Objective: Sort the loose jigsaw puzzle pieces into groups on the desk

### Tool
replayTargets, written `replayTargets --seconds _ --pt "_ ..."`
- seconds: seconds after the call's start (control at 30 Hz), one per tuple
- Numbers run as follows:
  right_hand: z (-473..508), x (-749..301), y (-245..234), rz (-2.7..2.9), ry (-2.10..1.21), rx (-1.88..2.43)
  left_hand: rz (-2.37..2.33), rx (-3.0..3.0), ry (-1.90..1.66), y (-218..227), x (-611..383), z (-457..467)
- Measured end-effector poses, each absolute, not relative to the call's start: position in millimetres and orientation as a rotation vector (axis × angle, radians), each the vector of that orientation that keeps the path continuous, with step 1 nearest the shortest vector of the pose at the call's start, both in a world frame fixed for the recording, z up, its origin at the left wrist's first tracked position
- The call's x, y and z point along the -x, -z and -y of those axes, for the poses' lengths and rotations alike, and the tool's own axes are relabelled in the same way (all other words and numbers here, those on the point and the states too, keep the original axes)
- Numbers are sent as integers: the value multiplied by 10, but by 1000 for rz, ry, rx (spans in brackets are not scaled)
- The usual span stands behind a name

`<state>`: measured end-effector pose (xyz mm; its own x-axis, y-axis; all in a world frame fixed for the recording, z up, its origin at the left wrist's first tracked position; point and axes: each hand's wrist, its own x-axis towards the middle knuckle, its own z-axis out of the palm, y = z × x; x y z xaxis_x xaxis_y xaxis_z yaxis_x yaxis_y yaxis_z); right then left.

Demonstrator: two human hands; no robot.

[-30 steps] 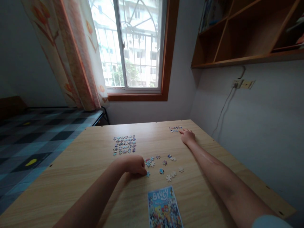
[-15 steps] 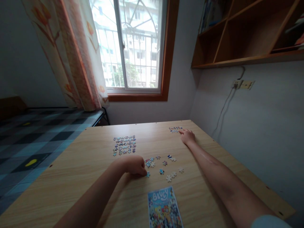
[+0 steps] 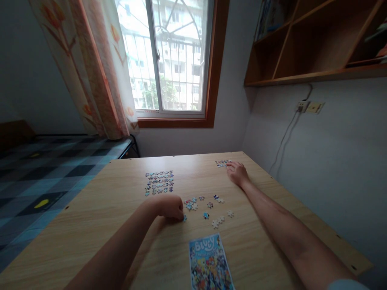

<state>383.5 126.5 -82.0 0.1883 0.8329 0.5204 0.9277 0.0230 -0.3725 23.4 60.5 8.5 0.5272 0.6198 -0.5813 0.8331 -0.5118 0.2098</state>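
My left hand point(image 3: 169, 207) rests curled on the wooden table point(image 3: 99, 217), its fingertips pinching a small blue puzzle piece point(image 3: 184, 218). Just right of it lie several loose puzzle pieces point(image 3: 208, 207). My right hand point(image 3: 237, 172) reaches far across the table, fingers closed against a small joined strip of pieces point(image 3: 222, 163). An assembled patch of puzzle point(image 3: 159, 182) lies at the middle left. A colourful reference picture point(image 3: 210, 263) lies near the front edge.
The table stands in a corner against a white wall with a cable and socket point(image 3: 308, 107). A wooden shelf point(image 3: 308, 44) hangs above right. Behind are a window point(image 3: 172, 56) with a flowered curtain point(image 3: 87, 68), and a checked bed point(image 3: 39, 177) at left.
My left hand has drawn slightly left and back with the blue piece. The view has shifted a little; my right hand stays by the far strip.
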Motion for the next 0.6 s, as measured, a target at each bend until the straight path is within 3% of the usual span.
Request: replayTargets --seconds 0.2,0.47,0.6 --pt "-1016 -3722 701 1824 25 1572 -1197 -2299 605 -80 -175 -638" --pt "-764 -3536 287 2263 -843 1558 -1182 -2354 629 -49 -179 -660" --pt "-645 -3298 63 2570 -1055 1577 -1187 -2358 633 -45 -174 -667"
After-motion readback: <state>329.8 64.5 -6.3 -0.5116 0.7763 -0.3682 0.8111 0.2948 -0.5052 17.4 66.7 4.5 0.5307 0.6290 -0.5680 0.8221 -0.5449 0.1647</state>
